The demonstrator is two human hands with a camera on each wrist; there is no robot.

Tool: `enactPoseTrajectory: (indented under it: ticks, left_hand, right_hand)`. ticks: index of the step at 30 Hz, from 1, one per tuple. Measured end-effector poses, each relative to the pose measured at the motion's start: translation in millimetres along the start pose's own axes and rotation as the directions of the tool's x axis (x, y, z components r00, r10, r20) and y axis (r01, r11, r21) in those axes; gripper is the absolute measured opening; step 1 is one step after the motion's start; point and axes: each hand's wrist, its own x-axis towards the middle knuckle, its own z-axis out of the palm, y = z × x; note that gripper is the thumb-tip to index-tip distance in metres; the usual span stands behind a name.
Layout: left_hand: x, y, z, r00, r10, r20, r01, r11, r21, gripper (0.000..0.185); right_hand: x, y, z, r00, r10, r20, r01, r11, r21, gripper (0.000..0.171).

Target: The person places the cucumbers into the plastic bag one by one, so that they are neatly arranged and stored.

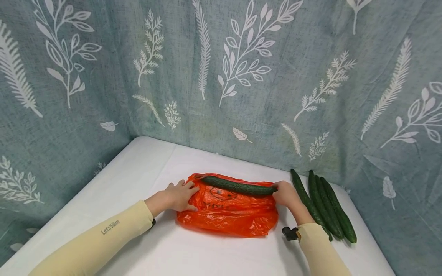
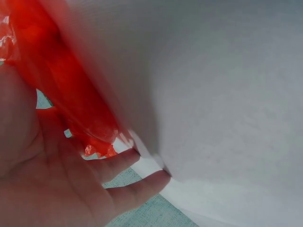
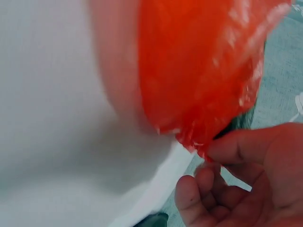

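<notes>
- Orange plastic bag (image 1: 228, 214) lies flat, crumpled, mid bench (image 1: 145, 168), w/ both hands at its two ends.
- Left hand (image 1: 177, 196) rests on the bag's left edge. Fingers look fairly straight, pressing the plastic down; head view shows no clear pinch. Left wrist view: palm and fingers (image 2: 137, 187) spread, orange film (image 2: 61, 85) just above them, blurred.
- Right hand (image 1: 286, 194) at the bag's right edge, at the end of one cucumber (image 1: 238, 186). In right wrist view its thumb and fingertips (image 3: 208, 177) come together on the bag's edge (image 3: 199, 142), so it reads as pinching the plastic. Can't tell if it also grips the cucumber tip.
- That cucumber lies lengthwise along the bag's far side, on top of the plastic as far as head view shows, i.e. not visibly inside it.
- Other cucumbers (image 1: 324, 205) lie side by side on the bench, just right of the right forearm, near the bag but apart from it. Nothing touches them.
- Progress, as a judgement: early. One cucumber brought to the bag, bag mouth not seen opened, nothing seen bagged. Left to do, if bagging is the work: open the mouth, slide this one in, then the rest.
- Leaf-print cloth (image 1: 241, 76) hangs behind and beside the bench.
</notes>
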Motion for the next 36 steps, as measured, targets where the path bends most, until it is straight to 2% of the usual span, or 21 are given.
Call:
enactPoseTrajectory:
  ticks: [6, 13, 16, 19, 22, 26, 29, 31, 36]
  left_hand:
    - [-1.3, 0.9, -1.0, 1.000, -0.001, -0.001, 0.001, 1.000, 0.019, 0.082]
    - [-1.5, -0.9, -0.9, 1.000, 0.009, 0.007, -0.010, 1.000, 0.018, 0.082]
    - [-1.8, -1.4, -0.6, 1.000, 0.013, 0.005, -0.013, 1.000, 0.022, 0.083]
    - [-2.2, -1.0, -0.9, 1.000, 0.016, -0.001, -0.016, 1.000, 0.023, 0.083]
    - [-2.7, -0.9, -0.2, 1.000, 0.017, -0.002, -0.017, 1.000, 0.015, 0.082]
    - [-3.5, -1.8, 1.4, 1.000, 0.016, 0.005, -0.016, 1.000, 0.018, 0.082]
    - [-4.6, -1.7, 0.9, 1.000, 0.014, 0.004, -0.014, 1.000, 0.020, 0.082]
    - [-4.9, -1.4, 0.0, 1.000, 0.013, 0.001, -0.013, 1.000, 0.019, 0.082]
    - [-3.6, -0.6, -1.2, 1.000, 0.016, -0.005, -0.016, 1.000, 0.012, 0.082]
  right_hand:
    - [0.3, 6.8, -11.2, 0.997, 0.008, 0.080, -0.008, 1.000, -0.003, 0.026]
    - [-1.1, 20.3, -19.5, 0.997, -0.002, 0.077, 0.009, 0.996, -0.090, 0.025]
    - [-1.8, 27.3, -20.1, 0.996, -0.066, 0.068, 0.069, 0.996, -0.048, 0.024]
    - [-2.5, 33.1, -18.9, 0.994, -0.101, 0.046, 0.099, 0.994, 0.038, 0.024]
    - [-3.7, 39.5, -15.4, 0.996, -0.075, 0.056, 0.066, 0.986, 0.153, 0.029]
    - [-4.3, 46.2, -7.5, 0.993, 0.009, 0.119, -0.043, 0.956, 0.291, 0.040]
    - [-3.3, 46.5, -0.4, 0.985, 0.047, 0.165, -0.100, 0.939, 0.328, 0.051]
    - [-1.5, 44.3, 3.3, 0.983, 0.048, 0.179, -0.106, 0.938, 0.329, 0.054]
    - [2.2, 39.2, 6.4, 0.985, 0.041, 0.166, -0.086, 0.957, 0.276, 0.046]
